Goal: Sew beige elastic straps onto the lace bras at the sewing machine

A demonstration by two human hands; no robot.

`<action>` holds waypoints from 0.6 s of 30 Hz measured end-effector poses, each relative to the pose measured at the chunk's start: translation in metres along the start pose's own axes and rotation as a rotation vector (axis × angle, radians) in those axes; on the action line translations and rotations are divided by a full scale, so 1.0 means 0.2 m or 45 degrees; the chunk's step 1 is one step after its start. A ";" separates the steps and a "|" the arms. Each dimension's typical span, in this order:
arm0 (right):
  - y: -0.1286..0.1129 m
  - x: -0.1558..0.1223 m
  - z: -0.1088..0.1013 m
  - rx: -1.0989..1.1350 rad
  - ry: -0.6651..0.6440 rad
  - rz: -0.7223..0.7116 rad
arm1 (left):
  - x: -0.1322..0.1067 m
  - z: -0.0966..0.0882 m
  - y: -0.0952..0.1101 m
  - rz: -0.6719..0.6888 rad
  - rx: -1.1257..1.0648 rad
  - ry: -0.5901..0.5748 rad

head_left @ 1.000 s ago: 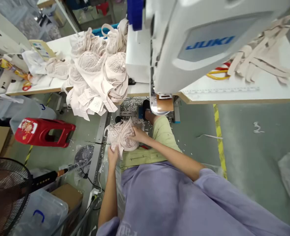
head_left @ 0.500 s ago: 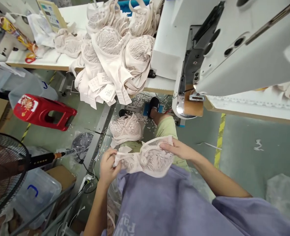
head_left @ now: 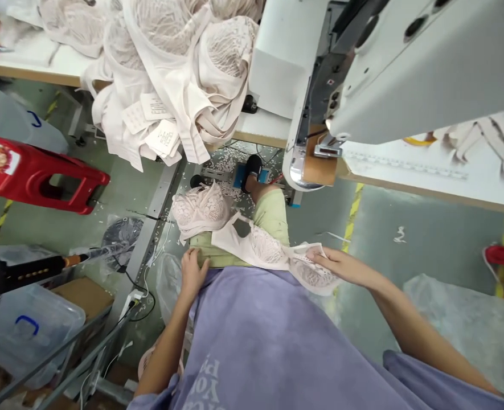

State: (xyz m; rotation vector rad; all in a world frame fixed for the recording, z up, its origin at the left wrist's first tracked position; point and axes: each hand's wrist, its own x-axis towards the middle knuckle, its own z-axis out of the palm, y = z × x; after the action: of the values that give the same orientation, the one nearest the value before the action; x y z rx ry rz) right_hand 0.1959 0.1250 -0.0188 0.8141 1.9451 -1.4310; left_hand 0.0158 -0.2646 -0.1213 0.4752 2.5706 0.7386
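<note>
A pale pink lace bra (head_left: 277, 255) lies stretched across my lap, over my green trousers and lilac shirt. My right hand (head_left: 339, 265) pinches its right cup out to the side. My left hand (head_left: 192, 271) rests on my left thigh beside the shirt hem, fingers curled loosely, apart from the bra's left strap end. A small stack of lace bras (head_left: 200, 209) sits on my knee just beyond. The white sewing machine (head_left: 363, 74) stands over the table above my knees.
A heap of finished bras with labels (head_left: 166, 74) hangs over the white table's edge (head_left: 255, 136) at the left. A red plastic stool (head_left: 38, 176), a fan, a clear storage box (head_left: 25, 330) and cables lie on the floor at my left. Plastic bag (head_left: 457, 307) at right.
I lifted one bra from the stack on my knee, held it with both hands, then my right hand drew it to the right while my left hand let go and dropped to my thigh.
</note>
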 end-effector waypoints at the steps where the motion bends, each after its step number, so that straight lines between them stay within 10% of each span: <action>1: 0.03 0.00 0.02 0.039 0.004 0.004 | 0.02 0.01 0.01 0.002 -0.002 0.021; 12: 0.14 -0.10 0.04 0.377 0.076 0.005 | 0.47 0.15 0.50 0.302 -0.187 -0.249; 18: 0.05 -0.11 0.11 0.862 0.515 -0.181 | 0.38 0.21 1.04 0.668 -0.457 -0.696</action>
State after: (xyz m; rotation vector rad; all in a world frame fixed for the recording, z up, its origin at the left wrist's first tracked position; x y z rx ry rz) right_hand 0.2199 0.1035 -0.0144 1.3705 1.8173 -2.2012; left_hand 0.0138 -0.0483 -0.0604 1.0763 1.7681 1.0429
